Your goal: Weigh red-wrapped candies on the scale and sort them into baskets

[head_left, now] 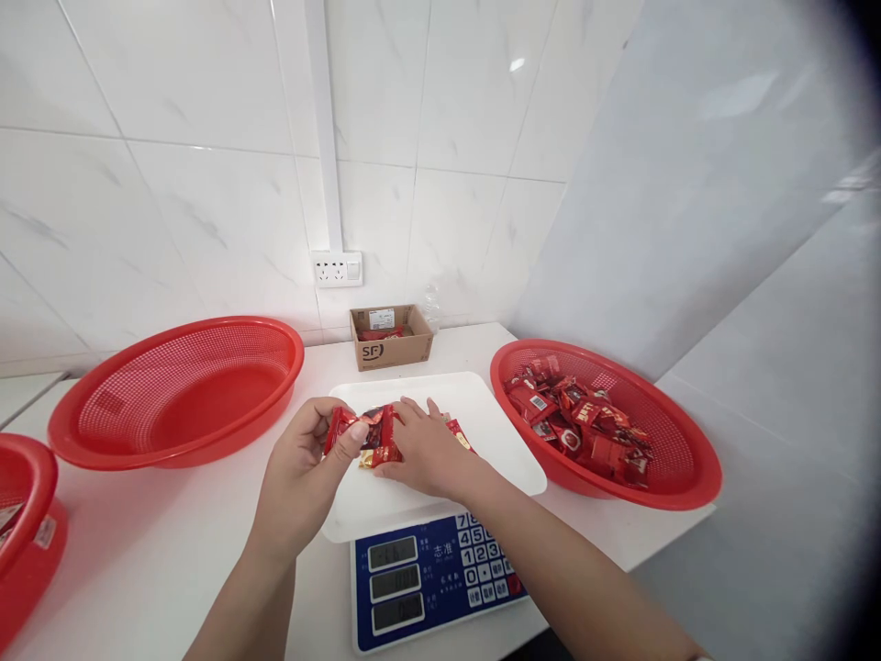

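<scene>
My left hand (309, 464) is closed on a small red snack packet (354, 430), with the thumb pressed across its front. Beside it, my right hand (430, 450) reaches over the white scale tray (496, 459). Its fingers are spread and touch the packets there, partly hiding them. A gold-coloured wrapper (367, 458) shows under the packet between my hands, and another red packet (460, 435) lies behind my right hand. Below the tray is the blue scale panel (440, 583) with displays and keys; my right forearm covers part of the keys.
A red basket (688, 459) of red packets (585, 418) stands at right. At left is a red basket (179, 431) with no packets visible; another red basket (41, 542) is cut off by the frame. A cardboard box (399, 352) with red packets sits near the wall.
</scene>
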Demonstrator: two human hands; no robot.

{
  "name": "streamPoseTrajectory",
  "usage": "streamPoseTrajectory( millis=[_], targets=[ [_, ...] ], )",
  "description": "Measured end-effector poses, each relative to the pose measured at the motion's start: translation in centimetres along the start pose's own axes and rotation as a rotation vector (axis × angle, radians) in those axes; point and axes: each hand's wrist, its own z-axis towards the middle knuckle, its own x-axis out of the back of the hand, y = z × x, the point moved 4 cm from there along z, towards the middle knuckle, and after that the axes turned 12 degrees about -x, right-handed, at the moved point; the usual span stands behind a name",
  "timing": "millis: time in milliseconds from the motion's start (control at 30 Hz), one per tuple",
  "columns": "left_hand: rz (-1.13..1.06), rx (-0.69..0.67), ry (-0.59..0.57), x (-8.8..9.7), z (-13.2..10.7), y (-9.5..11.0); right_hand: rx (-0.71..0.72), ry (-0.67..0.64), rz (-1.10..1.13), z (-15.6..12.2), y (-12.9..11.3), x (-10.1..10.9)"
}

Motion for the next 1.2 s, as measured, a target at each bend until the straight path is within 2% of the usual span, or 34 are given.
streamPoseTrajectory(
  millis=[167, 400, 500, 633, 800, 933, 1067, 1200],
  targets=[
    [0.008, -0.002, 0.002, 0.0, 0.0, -0.1, -0.009, 0.072, 0.041, -0.5, 0.0, 0.2],
    [0.015, -0.003, -0.02, -0.2, -0.1, -0.3, -0.141, 0.042, 0.042, -1.6, 0.7, 1.2],
    [0.027, -0.001, -0.021, -0.1, -0.1, -0.2, -0.183, 0.052, 0.11, -2.5, 1.7, 2.3],
    [0.021, 0.013, -0.016, -0.2, -0.2, -0.1, -0.294, 0.092, 0.155, -3.9, 4.4, 3.2],
    [0.027, 0.018, -0.031, -0.5, -0.1, -0.3, -0.349, 0.066, 0.149, -4.7, 6.4, 2.4],
    [0.033, 0.014, -0.038, -0.4, -0.1, -0.5, -0.353, 0.056, 0.149, -4.1, 6.2, 1.8],
    [0.035, 0.01, -0.032, -0.3, -0.2, -0.7, -0.322, 0.102, 0.202, -3.3, 6.0, 1.7],
    [0.037, 0.011, -0.039, -0.4, -0.2, -0.8, -0.365, 0.145, 0.298, -3.1, 6.4, 1.6]
  ],
)
